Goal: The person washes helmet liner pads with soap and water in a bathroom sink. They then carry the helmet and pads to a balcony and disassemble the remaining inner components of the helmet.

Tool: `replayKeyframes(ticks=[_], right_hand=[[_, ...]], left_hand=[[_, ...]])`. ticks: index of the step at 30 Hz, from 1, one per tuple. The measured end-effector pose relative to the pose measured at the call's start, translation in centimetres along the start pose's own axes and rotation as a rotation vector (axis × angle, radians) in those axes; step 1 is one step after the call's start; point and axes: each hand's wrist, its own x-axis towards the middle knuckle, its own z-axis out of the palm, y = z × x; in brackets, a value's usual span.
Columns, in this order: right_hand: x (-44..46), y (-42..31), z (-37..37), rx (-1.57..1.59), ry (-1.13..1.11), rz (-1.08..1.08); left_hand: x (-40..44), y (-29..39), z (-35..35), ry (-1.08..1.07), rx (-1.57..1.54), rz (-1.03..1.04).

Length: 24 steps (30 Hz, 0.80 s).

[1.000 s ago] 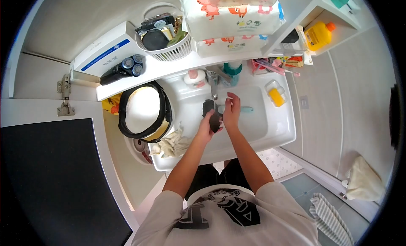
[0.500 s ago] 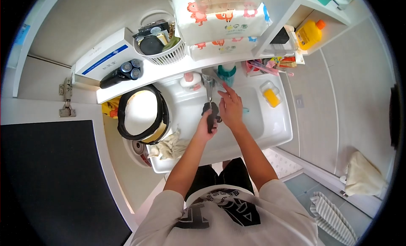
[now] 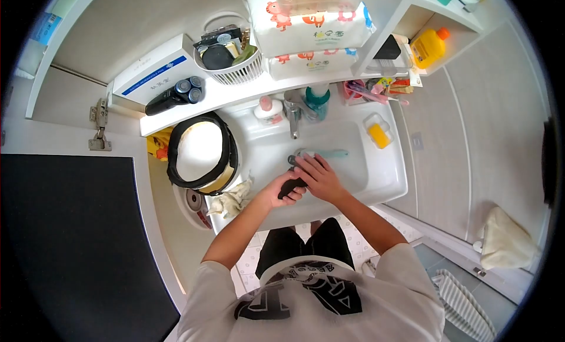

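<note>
My left hand (image 3: 285, 188) is closed around a black handled object (image 3: 288, 187) with a wider, rounded head, held low over the white sink (image 3: 253, 148). Its exact kind is hard to make out. My right hand (image 3: 319, 178) covers the head end from the right, its fingers bent over it and touching it. Just beyond my fingers, a teal slender item (image 3: 333, 154) lies on the sink floor near the drain. The faucet (image 3: 293, 119) stands farther back, apart from both hands.
A pink-and-white bottle (image 3: 268, 110) and a teal bottle (image 3: 316, 102) stand behind the sink. A yellow soap (image 3: 378, 136) rests at the right. Left are a black-rimmed round container (image 3: 200, 154) and a crumpled cloth (image 3: 231, 201). An electric shaver (image 3: 175, 96) lies on the shelf.
Both hands have drawn back from the faucet toward my body with the black object, which now tilts. My right hand has come onto its head. The teal item shows more fully.
</note>
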Motion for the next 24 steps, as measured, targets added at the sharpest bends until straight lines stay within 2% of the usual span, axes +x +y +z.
replayKeyframes(ticks=[1,4,7,10,13,14,16,19,24], right_hand=[[0.5,0.0,-0.1,0.019,0.01,-0.019],[0.4,0.4,0.4,0.115,-0.171,0.1],[0.8,0.4,0.7,0.198,-0.234,0.191],[0.7,0.1,1.1,0.093,-0.417,0.278],[0.6,-0.7,1.8,0.093,-0.523,0.381],[0.6,-0.9,2.0,0.119,-0.592,0.413],[1.1,-1.2,1.8,0.17,-0.727,0.474],[0.3,-1.3,2.7,0.261,-0.654,0.542],[-0.8,-1.0,4.0,0.59,-0.555,0.682]], left_hand=[[0.0,0.0,0.1,-0.031,0.024,-0.028],[-0.5,0.5,0.7,0.072,0.074,-0.004],[-0.9,0.7,1.1,0.175,0.358,0.06],[-1.1,0.6,3.4,0.415,0.924,0.167],[0.1,0.8,1.2,0.664,1.591,0.258],[0.3,0.8,0.5,0.687,1.693,0.18],[-0.3,1.2,3.6,0.729,1.897,0.017],[-0.6,1.2,4.9,0.756,2.06,-0.013],[-0.2,0.1,6.4,0.829,2.278,0.084]])
